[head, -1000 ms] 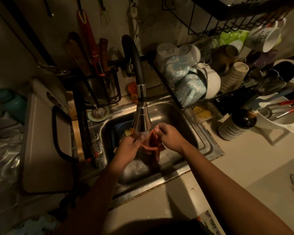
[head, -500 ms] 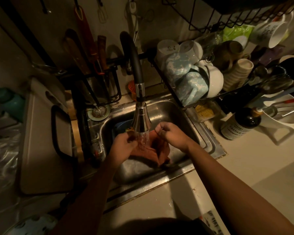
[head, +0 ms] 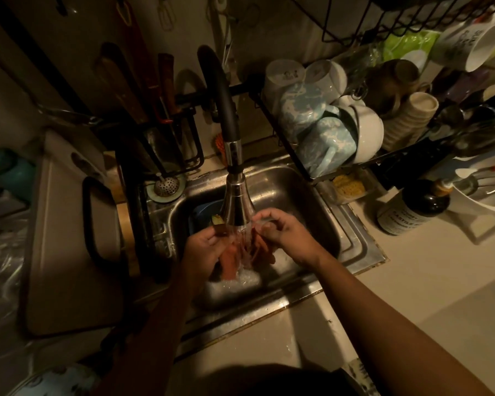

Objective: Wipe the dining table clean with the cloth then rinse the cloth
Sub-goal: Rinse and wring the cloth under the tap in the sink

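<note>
The dark bottle point(head: 417, 207) on the counter right of the sink carries a pale label whose top line reads "CASTILE"; the smaller lines beneath it are too blurred to read. The white mug point(head: 476, 44) at upper right bears dark lettering, illegible from here.

We saw an orange-red cloth point(head: 235, 255), a black and chrome faucet point(head: 226, 121), a steel-grey sink point(head: 295, 192), mottled blue-and-white mugs point(head: 320, 144) and a dark bottle point(head: 420, 201).

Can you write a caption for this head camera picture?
Both hands rinse an orange cloth under the running faucet.
</note>
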